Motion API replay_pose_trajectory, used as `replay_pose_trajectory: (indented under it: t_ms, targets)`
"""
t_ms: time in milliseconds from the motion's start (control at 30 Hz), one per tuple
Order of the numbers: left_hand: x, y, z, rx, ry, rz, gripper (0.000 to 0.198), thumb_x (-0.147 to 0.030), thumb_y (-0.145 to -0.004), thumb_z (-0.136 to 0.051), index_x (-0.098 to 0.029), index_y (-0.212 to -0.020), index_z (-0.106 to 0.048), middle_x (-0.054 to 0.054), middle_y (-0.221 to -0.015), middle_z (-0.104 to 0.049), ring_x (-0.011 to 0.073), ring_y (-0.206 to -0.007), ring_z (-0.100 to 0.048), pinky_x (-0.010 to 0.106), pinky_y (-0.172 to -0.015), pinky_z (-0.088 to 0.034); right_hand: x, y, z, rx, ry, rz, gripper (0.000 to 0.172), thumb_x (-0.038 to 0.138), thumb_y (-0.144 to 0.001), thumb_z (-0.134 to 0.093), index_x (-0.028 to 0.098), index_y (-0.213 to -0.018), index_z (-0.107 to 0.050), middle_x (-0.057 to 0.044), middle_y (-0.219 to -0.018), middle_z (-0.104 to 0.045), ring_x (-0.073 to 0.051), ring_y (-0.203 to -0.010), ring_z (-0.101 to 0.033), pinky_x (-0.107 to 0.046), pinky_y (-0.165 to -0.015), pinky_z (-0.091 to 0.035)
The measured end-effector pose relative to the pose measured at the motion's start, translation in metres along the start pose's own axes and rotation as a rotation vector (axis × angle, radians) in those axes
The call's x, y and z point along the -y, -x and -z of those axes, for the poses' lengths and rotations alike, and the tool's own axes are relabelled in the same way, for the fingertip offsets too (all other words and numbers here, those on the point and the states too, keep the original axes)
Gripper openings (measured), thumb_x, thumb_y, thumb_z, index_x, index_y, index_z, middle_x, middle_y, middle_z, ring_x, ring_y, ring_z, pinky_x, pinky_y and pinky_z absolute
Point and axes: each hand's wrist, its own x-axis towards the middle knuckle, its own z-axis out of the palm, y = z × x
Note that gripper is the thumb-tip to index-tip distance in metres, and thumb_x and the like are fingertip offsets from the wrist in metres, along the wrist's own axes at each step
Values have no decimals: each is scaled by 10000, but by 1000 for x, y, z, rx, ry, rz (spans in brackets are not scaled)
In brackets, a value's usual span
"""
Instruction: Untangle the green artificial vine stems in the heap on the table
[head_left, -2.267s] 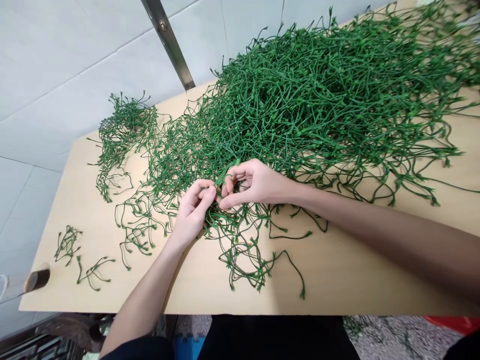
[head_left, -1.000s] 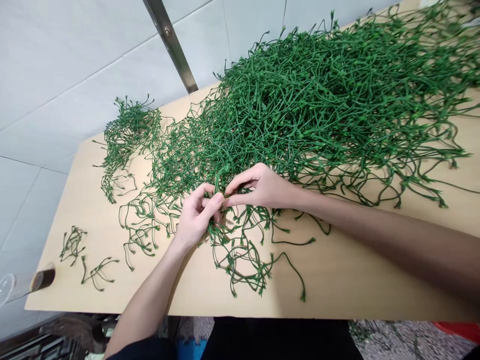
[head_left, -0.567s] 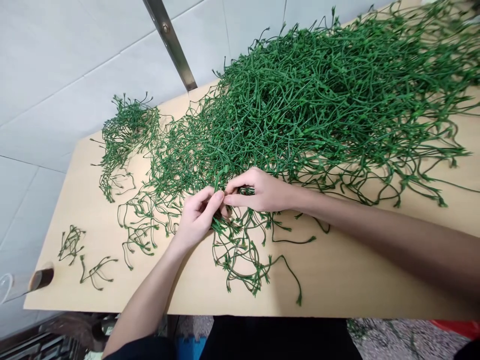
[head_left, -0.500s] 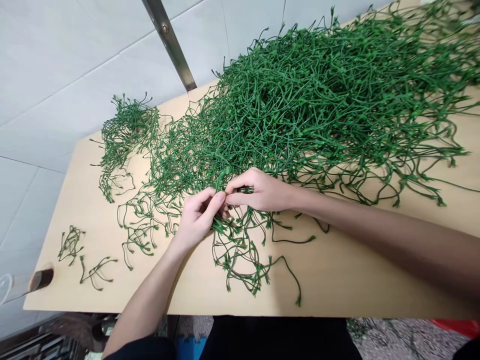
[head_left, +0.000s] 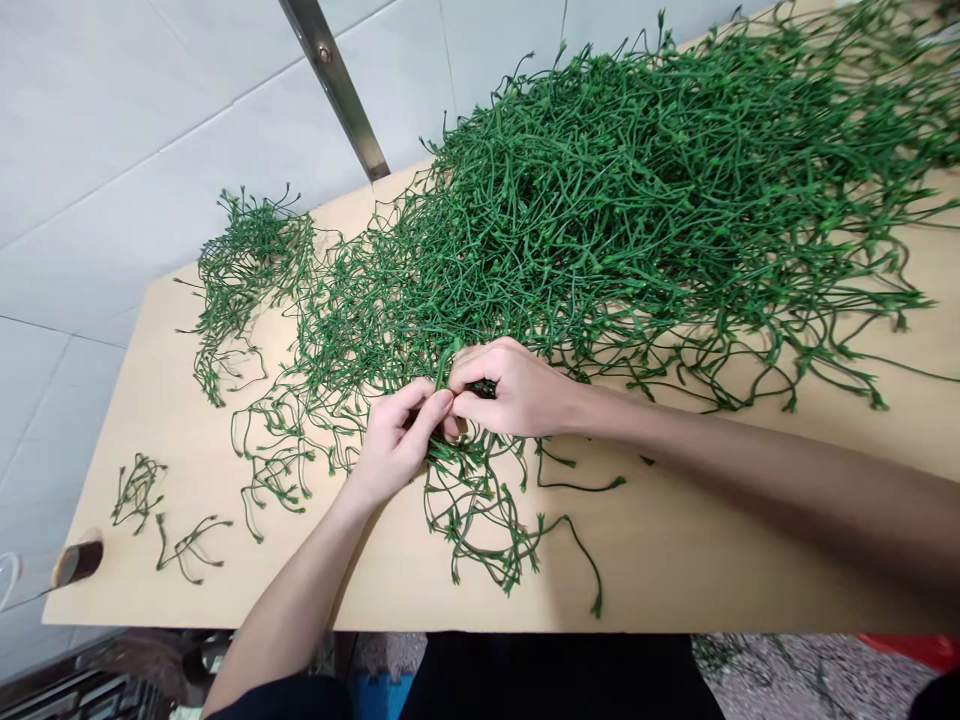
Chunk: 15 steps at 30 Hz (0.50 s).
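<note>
- Left hand (head_left: 394, 445) and right hand (head_left: 514, 390) together at table centre, fingertips touching, both pinched on one green stem cluster (head_left: 469, 480).
- Left thumb and forefinger closed on cluster's top; right fingers curled over same spot, a stem end poking up just above right forefinger.
- Cluster hanging toward near table edge, thin branches fanned out below hands, tips with small star-shaped ends.
- Cluster's upper part running into edge of big green stem pile (head_left: 637, 190); exact boundary unclear.
- Big pile covering far and right part of light wooden table (head_left: 675, 560).
- Smaller stem heap (head_left: 247, 260) at far left, joined loosely to main pile.
- Two small loose sprigs (head_left: 161, 510) near left front corner, well apart from hands.
- Metal bar (head_left: 334, 80) slanting across white tiled wall behind table.
</note>
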Motion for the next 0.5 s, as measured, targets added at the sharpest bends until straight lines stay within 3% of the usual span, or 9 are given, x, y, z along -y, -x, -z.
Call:
replay_pose_trajectory:
  t_ms: [333, 500]
  targets:
    - [-2, 5, -3, -59, 67, 75, 373, -383, -951, -530, -171, -645, -556, 6, -561, -651, 98, -507, -554, 207, -512, -413, -4, -2, 0, -25, 178, 123, 270, 102, -791, -461, 150, -550, -572, -3, -576, -511, -118, -632, -466, -248, -644, -367]
    - [-6, 8, -4, -116, 183, 90, 359, -402, -942, -550, -167, -675, -598, 5, -547, -655, 105, -508, -566, 223, -553, -441, -7, -2, 6, -12, 289, 206, 284, 106, -827, -405, 154, -625, -600, -23, -637, -566, -127, -650, -485, -256, -611, -343]
